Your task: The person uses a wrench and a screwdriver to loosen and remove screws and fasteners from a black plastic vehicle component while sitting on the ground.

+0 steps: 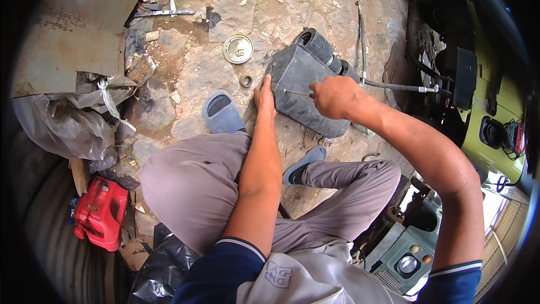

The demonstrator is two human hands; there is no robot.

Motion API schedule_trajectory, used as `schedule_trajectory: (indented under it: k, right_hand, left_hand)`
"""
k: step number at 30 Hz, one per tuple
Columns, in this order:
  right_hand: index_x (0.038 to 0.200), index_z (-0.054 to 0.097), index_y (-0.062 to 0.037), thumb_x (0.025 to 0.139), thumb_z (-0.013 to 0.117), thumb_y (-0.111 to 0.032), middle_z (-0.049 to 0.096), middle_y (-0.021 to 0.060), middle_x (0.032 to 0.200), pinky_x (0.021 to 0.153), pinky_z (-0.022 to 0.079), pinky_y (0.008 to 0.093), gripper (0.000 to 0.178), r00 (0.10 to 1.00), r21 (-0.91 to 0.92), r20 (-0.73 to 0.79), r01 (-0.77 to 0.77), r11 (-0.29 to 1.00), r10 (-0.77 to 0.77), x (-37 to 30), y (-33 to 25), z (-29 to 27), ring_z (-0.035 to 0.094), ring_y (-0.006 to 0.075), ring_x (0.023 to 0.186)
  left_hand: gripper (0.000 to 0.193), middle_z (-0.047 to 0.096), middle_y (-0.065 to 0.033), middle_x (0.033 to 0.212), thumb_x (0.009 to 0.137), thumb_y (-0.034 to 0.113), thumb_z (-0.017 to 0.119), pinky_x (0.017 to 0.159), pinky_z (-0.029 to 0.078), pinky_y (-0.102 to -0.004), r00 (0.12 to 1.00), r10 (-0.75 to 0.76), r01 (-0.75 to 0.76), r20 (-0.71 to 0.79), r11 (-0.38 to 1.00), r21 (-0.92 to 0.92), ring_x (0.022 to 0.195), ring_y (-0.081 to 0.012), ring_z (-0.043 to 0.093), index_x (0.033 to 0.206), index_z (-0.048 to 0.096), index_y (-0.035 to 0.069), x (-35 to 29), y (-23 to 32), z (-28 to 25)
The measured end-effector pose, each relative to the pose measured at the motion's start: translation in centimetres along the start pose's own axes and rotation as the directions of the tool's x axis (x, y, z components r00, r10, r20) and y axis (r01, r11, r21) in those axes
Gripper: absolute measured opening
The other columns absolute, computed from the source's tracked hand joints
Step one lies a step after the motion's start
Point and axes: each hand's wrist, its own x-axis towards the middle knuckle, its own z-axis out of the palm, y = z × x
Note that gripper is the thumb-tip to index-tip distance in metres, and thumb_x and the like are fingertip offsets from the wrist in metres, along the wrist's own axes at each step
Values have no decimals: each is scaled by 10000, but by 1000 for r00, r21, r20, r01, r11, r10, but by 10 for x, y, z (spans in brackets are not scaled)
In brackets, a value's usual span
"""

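A black plastic housing (306,70), boxy with a round ribbed inlet (316,45) at its far end, lies tilted on the stone ground in front of me. My left hand (264,98) is braced along its left edge, gripping that side. My right hand (333,97) is closed in a fist above the housing. From the fist a thin metal shaft (297,93), like a screwdriver's, points left, its tip at the housing's left part. Its handle is hidden inside my fingers.
A round tin lid (238,49) and a small metal ring (246,81) lie left of the housing. Beyond its right side runs a hose (394,86). A red jerrycan (104,213) stands at the left. Green vehicle bodywork (484,112) borders the right. Several small metal pieces lie near my sandal (304,163).
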Motion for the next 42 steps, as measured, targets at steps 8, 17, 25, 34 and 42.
schedule_trajectory:
  k: [8,17,25,34,42]
  right_hand:
    - [1054,705,102,863,584,-166,730,292,937,718,606,449,351,992,495,-12,-103,863,125,-15,40,28,746,385,751]
    - [1190,708,16,949,687,-298,725,253,1115,907,548,477,396,926,545,-334,37,838,177,-54,61,97,685,429,1077]
    - [1351,587,16,1014,653,-220,686,40,939,577,505,258,417,973,907,-107,180,-381,205,-88,68,316,623,83,762]
    - [1344,596,8,1004,647,-208,699,96,965,653,537,307,406,912,926,-81,218,-309,401,-84,14,393,644,138,780]
    - [1254,641,-9,966,647,-269,717,225,1046,898,518,449,388,784,929,-231,354,-109,576,-46,9,389,690,364,1003]
  left_hand:
    - [867,495,-289,1466,919,647,652,1151,379,-469,910,415,-299,-21,688,661,1382,-429,463,1484,482,11,-56,26,41]
    - [1085,460,-268,1529,762,586,844,1150,386,-439,931,333,-338,150,627,702,1379,-362,499,1547,397,-15,-79,25,26]
    - [1197,421,-220,1556,770,503,886,1153,369,-491,968,192,-249,162,821,513,1400,-356,450,1615,203,2,-85,7,32]
    - [1110,498,-259,1476,785,599,811,1102,431,-433,925,363,-335,109,648,684,1315,-347,540,1537,336,-66,-103,-1,46]
    - [1170,406,-232,1559,792,715,740,1022,473,-597,976,185,-206,116,603,771,1356,-414,499,1613,215,67,-82,15,31]
